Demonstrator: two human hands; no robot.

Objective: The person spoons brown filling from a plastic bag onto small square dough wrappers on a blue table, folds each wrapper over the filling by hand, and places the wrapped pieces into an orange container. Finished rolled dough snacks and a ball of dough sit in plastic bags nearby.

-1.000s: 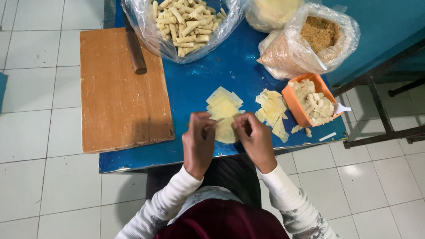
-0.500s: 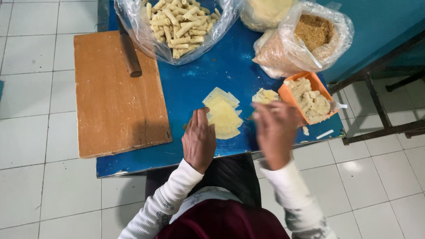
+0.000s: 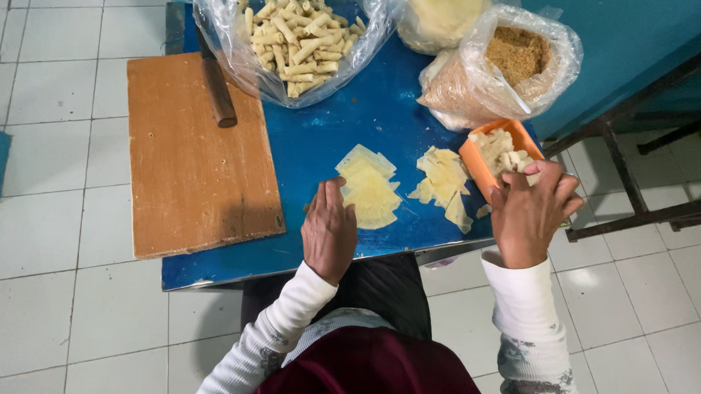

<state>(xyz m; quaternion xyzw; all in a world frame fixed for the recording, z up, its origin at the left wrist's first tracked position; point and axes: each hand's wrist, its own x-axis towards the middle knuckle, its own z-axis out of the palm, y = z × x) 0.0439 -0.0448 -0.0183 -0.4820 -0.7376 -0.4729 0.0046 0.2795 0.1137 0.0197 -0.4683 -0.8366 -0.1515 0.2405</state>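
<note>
- The person sits at a low blue table [image 3: 321,139], and the step in hand looks to me like fetching filling for a wrapper.
- The right hand [image 3: 530,210] is over the near corner of the small orange tray [image 3: 474,159], fingers curled down together into the pale pieces heaped there; whether they have pinched one yet I cannot tell.
- The left hand [image 3: 329,229] lies flat on the table, fingers straight and close together, their tips touching the near edge of the stack of thin yellow wrappers [image 3: 369,190].
- That stack sits in the middle of the table; a second, looser pile of wrappers [image 3: 442,182] lies just beside the tray.
- The wrappers look thin, pale yellow and soft, cut roughly square, and fanned rather than squared up.
- The next move, I'd judge, calls for carrying a piece across to the top wrapper while the left hand steadies it.
- Further back are a clear bag of finished rolls [image 3: 295,34], a bag of brown crumbs [image 3: 501,65], and a wooden board [image 3: 192,165] with a knife [image 3: 213,74] on it.
</note>
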